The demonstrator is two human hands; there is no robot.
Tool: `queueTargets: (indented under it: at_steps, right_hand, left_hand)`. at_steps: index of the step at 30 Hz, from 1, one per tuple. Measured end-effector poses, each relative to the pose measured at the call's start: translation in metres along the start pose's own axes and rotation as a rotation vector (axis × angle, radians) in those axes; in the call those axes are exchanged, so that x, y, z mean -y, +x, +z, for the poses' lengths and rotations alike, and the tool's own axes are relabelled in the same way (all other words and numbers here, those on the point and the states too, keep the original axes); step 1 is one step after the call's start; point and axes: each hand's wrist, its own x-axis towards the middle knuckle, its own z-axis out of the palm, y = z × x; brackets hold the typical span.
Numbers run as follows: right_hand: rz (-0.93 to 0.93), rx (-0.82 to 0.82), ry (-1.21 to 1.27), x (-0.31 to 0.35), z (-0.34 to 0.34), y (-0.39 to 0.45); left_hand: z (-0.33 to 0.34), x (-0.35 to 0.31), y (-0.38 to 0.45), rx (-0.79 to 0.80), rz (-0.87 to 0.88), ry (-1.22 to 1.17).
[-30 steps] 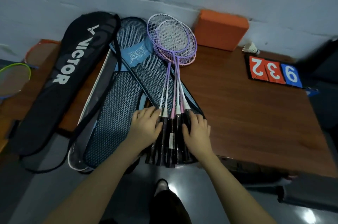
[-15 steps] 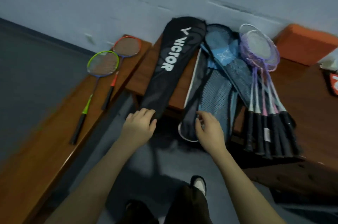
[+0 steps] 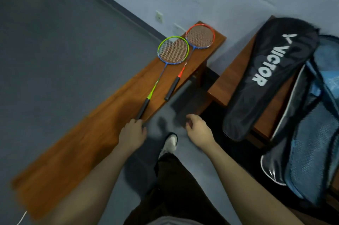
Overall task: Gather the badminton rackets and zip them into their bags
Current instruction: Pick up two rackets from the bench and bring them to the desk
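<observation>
My left hand (image 3: 132,132) reaches down to the butt of the green racket (image 3: 166,67) on the long counter (image 3: 102,125), fingers curled at the grip's end, but I can't tell if they're actually clamped on it; my right hand (image 3: 199,129) hangs over the floor, fingers loosely curled, holding nothing. The red racket (image 3: 190,54) lies just beside the green one, heads overlapping. The black VICTOR bag (image 3: 264,78) and blue bag (image 3: 315,133) lie on the right counter, cut off by the frame; everything's blurred.
</observation>
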Motion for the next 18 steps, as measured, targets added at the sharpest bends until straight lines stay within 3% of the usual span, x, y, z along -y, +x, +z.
queueTargets:
  at_steps: [10, 18]
  right_hand:
    - [0.182, 0.001, 0.209, 0.014, 0.004, 0.184]
    - [0.328, -0.109, 0.289, -0.001, 0.019, 0.281]
  left_hand:
    - [-0.036, -0.01, 0.194, 0.1, 0.041, 0.165]
    - [-0.001, -0.006, 0.29, 0.219, 0.123, 0.156]
